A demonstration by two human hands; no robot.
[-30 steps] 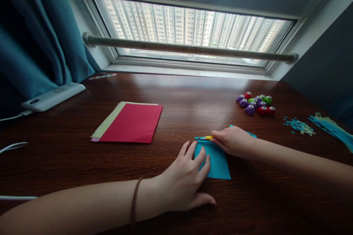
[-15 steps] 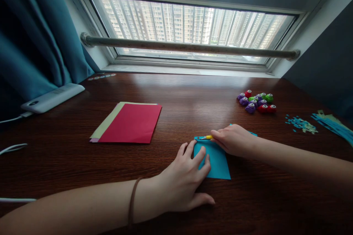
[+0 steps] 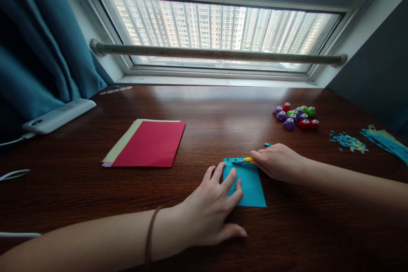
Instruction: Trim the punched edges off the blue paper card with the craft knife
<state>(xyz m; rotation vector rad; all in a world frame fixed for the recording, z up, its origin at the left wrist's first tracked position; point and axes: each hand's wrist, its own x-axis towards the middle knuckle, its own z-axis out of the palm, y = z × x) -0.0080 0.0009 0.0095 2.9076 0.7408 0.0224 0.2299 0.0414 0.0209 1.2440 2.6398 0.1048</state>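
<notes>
A light blue sheet of paper lies on the table in front of me, with small punched holes near its far edge. My left hand rests on its left part with the fingers spread. In my right hand is a craft knife with a yellow handle, held between the fingertips. Its thin blade points left and touches the paper just below the row of holes. Beyond my right hand a small piece of blue paper shows, partly hidden by the hand.
Red paper tops a stack at the left. Several purple, red and green craft punches stand at the back right, near paper bits and cut strips. A white device with a cable lies by the curtain.
My right hand has drawn the knife a little to the right along the paper's far edge, so more of the holes show. The left hand stays on the paper.
</notes>
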